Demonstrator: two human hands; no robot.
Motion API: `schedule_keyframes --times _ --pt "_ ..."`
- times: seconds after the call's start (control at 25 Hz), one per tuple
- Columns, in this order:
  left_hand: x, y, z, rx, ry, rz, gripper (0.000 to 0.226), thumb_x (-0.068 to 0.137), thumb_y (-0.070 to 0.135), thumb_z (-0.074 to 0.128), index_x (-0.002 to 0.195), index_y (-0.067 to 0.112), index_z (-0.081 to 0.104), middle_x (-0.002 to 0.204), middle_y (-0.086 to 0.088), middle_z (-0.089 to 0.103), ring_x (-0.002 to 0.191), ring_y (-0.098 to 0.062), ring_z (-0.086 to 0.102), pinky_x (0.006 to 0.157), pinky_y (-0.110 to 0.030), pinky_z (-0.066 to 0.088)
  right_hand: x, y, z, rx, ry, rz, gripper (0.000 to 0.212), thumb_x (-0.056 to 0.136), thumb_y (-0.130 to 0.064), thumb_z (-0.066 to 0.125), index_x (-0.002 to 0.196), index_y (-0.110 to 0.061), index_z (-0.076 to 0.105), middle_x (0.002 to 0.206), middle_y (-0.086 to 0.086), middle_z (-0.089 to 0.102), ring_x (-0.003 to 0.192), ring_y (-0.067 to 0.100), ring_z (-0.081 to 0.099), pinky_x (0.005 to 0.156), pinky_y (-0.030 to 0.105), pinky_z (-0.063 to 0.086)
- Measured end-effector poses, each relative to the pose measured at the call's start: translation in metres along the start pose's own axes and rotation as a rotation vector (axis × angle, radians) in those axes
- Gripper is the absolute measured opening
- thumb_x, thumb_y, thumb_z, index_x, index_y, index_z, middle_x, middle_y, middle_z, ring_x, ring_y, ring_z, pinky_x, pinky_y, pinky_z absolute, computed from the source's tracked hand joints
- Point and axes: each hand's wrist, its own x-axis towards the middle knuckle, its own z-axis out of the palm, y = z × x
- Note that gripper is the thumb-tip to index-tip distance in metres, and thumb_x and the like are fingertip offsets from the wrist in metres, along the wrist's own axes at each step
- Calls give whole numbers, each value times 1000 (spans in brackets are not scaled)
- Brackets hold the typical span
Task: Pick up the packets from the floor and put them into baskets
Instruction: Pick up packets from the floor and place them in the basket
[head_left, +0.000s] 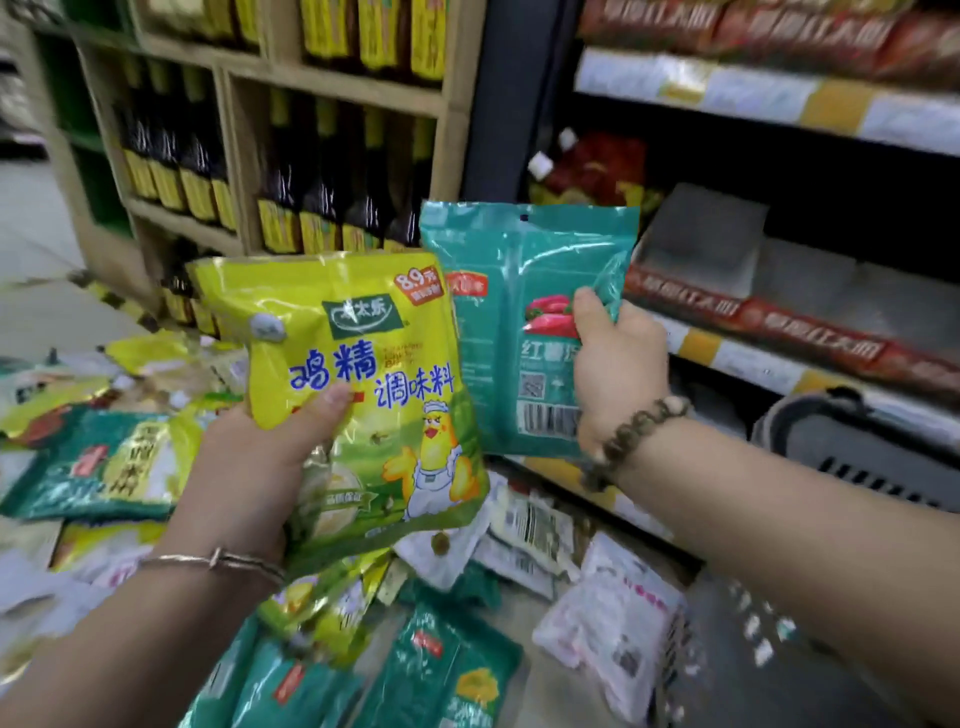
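The person held 2 packets up at chest height, 1 in each hand, well clear of the heap below. The left hand (260, 457) gripped the yellow packet (358, 395) from its lower left side, thumb pressed flat across the front and the other fingers hidden behind it, so the printed face was turned toward the camera. The right hand (618, 374) pinched the teal packet (524, 322) along its right edge, thumb on the near face and the remaining fingers wrapped behind, out of sight. The 2 packets overlapped slightly at their inner edges, the yellow one in front.

Holding them upright and side by side probably served to compare or sort them by kind before dropping them. A dark basket (852, 447) sat low at the right, beside the bottom shelf (753, 358), just beyond the right forearm, which suited that hand for the drop. Whether a 2nd basket stood nearby could not be told.

Many more packets (452, 670) lay scattered on the floor (737, 680) under both arms, teal, yellow and white mixed together, so the task looked far from finished. Bottles (291, 208) filled the wooden rack behind.
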Motion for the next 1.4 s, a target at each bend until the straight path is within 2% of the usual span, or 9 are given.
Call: schedule_keyframes --times 0.08,0.16,0.4,0.6,0.84,1.0,1.08,1.2,1.4 --pt "-1 12 19 4 -14 41 5 67 42 67 69 42 72 62 14 70 56 -5 67 62 -31 49 15 -14 -28 6 -35 19 29 93 -28 51 84 -2 62 101 33 61 78 41 61 75 66 47" --pt "-5 18 48 -42 -48 45 16 72 40 65 72 26 72 54 17 66 50 -1 64 65 -33 51 28 -24 -65 42 -36 31 24 93 -27 53 84 -10 66 99 27 65 85 41 63 78 65 48" --pt "-34 12 161 -109 -295 -60 19 82 27 61 73 12 67 64 5 72 54 -9 68 45 -21 51 51 -44 -193 151 13 69 27 92 -27 55 91 -2 65 78 17 71 64 30 69 54 44 56" --pt "-59 7 252 -64 -505 -121 23 84 32 60 71 19 75 75 -1 74 69 -21 71 66 -35 57 72 -41 -299 10 111 90 36 92 -33 54 78 -3 69 79 9 73 64 21 70 50 31 55" --pt "-92 -21 349 59 -636 -271 22 86 27 63 77 8 70 76 -8 73 67 -27 69 73 -44 57 89 -2 -405 -109 270 225 36 87 -39 59 74 -10 75 84 10 73 80 28 69 77 48 55" --pt "-123 -66 388 256 -692 -349 21 87 22 63 75 6 66 58 -4 67 52 -19 64 50 -24 51 81 52 -453 -154 376 405 33 87 -36 62 86 -3 70 96 23 69 82 34 65 85 52 51" --pt "-139 -95 399 393 -729 -364 18 88 20 63 81 4 68 73 -11 68 69 -24 64 64 -28 50 77 80 -470 -337 416 478 37 89 -34 60 76 -1 69 94 28 66 72 28 57 72 32 47" --pt "-162 -138 412 656 -836 -326 18 90 20 60 87 5 70 95 -17 67 95 -30 63 82 -32 46 71 112 -491 -699 414 639 50 93 -31 53 53 -1 49 55 14 48 50 20 38 47 30 25" --pt "-186 -180 442 897 -821 -357 24 92 33 55 93 9 56 115 -14 61 110 -28 55 73 -24 33 69 167 -524 -843 430 796 48 95 -24 50 52 -5 42 54 11 42 51 21 40 44 29 24"
